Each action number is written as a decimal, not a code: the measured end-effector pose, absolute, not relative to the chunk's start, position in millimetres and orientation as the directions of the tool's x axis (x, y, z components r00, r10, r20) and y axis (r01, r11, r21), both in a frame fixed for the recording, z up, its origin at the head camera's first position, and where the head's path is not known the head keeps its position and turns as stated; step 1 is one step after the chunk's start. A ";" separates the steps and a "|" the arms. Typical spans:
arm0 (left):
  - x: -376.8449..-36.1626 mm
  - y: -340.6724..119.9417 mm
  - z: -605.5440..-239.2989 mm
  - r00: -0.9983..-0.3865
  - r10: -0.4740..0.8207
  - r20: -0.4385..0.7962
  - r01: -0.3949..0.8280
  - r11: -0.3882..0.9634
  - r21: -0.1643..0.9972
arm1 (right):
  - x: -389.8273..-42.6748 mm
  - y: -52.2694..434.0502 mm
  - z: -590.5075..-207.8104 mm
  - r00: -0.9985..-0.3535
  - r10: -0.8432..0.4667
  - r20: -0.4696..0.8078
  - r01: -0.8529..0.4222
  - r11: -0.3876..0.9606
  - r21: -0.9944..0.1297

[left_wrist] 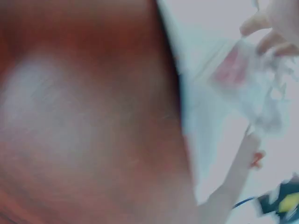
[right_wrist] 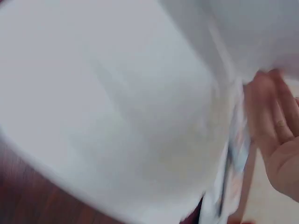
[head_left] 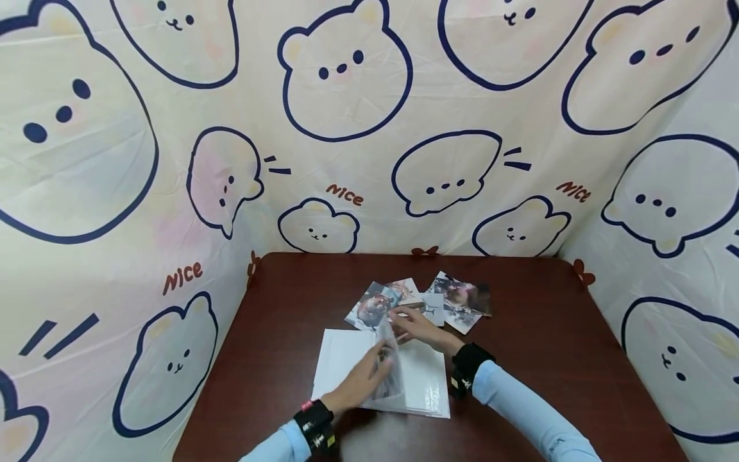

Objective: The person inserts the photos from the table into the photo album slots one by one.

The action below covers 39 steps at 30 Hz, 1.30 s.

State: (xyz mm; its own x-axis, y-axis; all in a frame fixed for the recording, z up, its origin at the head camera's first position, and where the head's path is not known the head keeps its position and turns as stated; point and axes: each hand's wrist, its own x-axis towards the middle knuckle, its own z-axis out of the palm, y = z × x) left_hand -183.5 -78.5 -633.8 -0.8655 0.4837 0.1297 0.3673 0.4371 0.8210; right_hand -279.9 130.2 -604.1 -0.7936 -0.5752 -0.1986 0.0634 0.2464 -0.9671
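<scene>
Holding a clear plastic sleeve page [head_left: 388, 362] upright over the open white photo album [head_left: 346, 359], you are keeping both hands at the album's middle. Your left hand [head_left: 360, 382] is lying across the spread with its fingers reaching up to the page, seemingly steadying it so the pocket stays accessible; whether those fingers are pinching it or only touching, I cannot tell. Your right hand [head_left: 418, 327] is sitting at the page's top edge with relaxed fingers; its grip is also unclear. The album is lying flat on the dark red-brown tabletop [head_left: 548, 333], close in front of you. Loose photo prints [head_left: 378, 301] and another print [head_left: 462, 300] are fanned just beyond it, within easy reach. Both wrist views are too blurred to add detail.
</scene>
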 end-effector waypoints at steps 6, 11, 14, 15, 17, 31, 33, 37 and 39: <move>-212.8 -115.6 -609.1 -0.988 0.152 0.035 0.100 0.448 0.888 | -253.9 94.4 -609.5 -0.698 -0.715 -0.041 -0.329 0.371 -0.869; -224.6 -143.9 -617.1 -0.997 -0.059 -0.048 -0.073 0.573 0.817 | -233.8 85.7 -626.7 -0.632 -0.775 -0.013 -0.570 0.476 -0.670; -225.9 -151.7 -629.3 -0.995 -0.070 -0.072 -0.100 0.650 0.753 | -226.7 86.6 -635.0 -0.595 -0.803 0.005 -0.681 0.501 -0.534; -226.0 -152.7 -633.3 -0.995 -0.068 -0.073 -0.100 0.675 0.731 | -225.0 87.3 -637.2 -0.586 -0.810 0.007 -0.708 0.508 -0.491; -225.9 -153.4 -640.4 -0.995 -0.062 -0.072 -0.095 0.711 0.697 | -222.8 88.6 -640.0 -0.569 -0.823 0.012 -0.743 0.507 -0.437; -251.9 -124.7 -643.8 -0.988 0.003 0.153 0.094 0.800 0.592 | -226.1 149.2 -649.0 -0.709 -0.700 0.090 -0.676 0.637 -0.371; -266.1 -117.5 -643.5 -0.989 0.015 0.148 0.104 0.782 0.615 | -225.5 158.1 -650.6 -0.717 -0.689 0.107 -0.671 0.641 -0.372; -295.0 -106.6 -645.8 -0.997 -0.028 0.078 0.025 0.795 0.606 | -223.4 165.7 -655.7 -0.706 -0.694 0.138 -0.687 0.626 -0.368; -305.9 -102.9 -647.6 -0.998 -0.063 0.027 -0.036 0.817 0.575 | -221.2 166.2 -658.1 -0.704 -0.695 0.146 -0.691 0.624 -0.365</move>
State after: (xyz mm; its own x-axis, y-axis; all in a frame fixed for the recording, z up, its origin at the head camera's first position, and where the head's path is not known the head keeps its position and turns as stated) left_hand -305.9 -102.9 -647.6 -0.9977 -0.0629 0.0270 -0.0360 0.8175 0.5749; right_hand -221.2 166.2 -658.1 -0.7042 -0.6949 0.1457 -0.6910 0.6237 -0.3653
